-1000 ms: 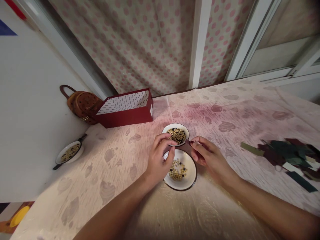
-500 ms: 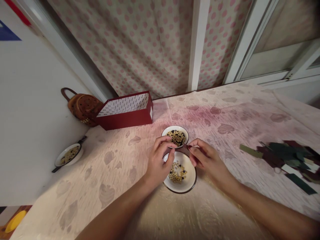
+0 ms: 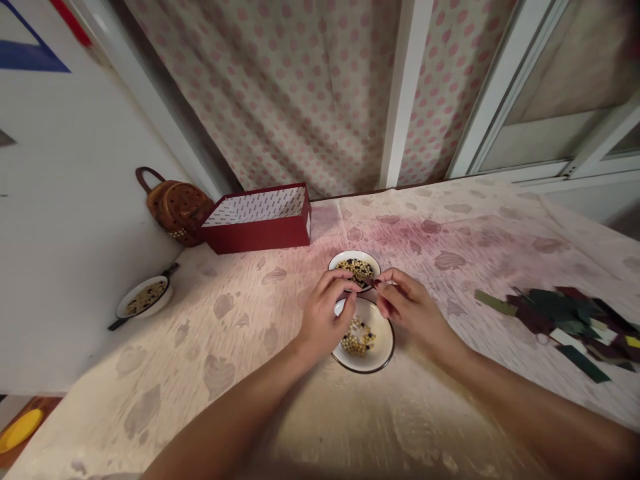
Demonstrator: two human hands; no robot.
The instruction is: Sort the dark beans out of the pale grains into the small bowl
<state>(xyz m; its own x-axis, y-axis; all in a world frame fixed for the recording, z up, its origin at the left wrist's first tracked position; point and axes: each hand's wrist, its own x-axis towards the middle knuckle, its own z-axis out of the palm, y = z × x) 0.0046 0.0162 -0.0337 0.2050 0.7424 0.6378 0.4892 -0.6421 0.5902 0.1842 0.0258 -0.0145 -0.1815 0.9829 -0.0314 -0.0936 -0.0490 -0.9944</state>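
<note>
Two dark-rimmed white bowls stand one behind the other, the far bowl (image 3: 377,261) touching or nearly touching the near bowl (image 3: 384,343). Yellow and black beads (image 3: 353,269), or bean-like grains, fill the far one; a looser scatter of such grains (image 3: 358,341) lies in the near one. My left hand (image 3: 325,312) curves over the left side of both bowls, thumb apart from the fingers, nothing visible in it. At the right rim my right hand (image 3: 407,303) pinches a small dark reddish-brown flat piece (image 3: 369,282) over the far bowl. Fingers partly hide that piece.
A red open box (image 3: 260,230) stands at the back left beside a brown backpack (image 3: 180,207). A handled white dish (image 3: 145,298) with grains sits by the left wall. Dark green, maroon and white flat pieces (image 3: 565,317) lie heaped on the right of the patterned tablecloth (image 3: 240,400).
The camera view has shifted slightly. My right hand has moved the small brown piece a little farther over the far bowl. My left hand keeps nearly the same pose.
</note>
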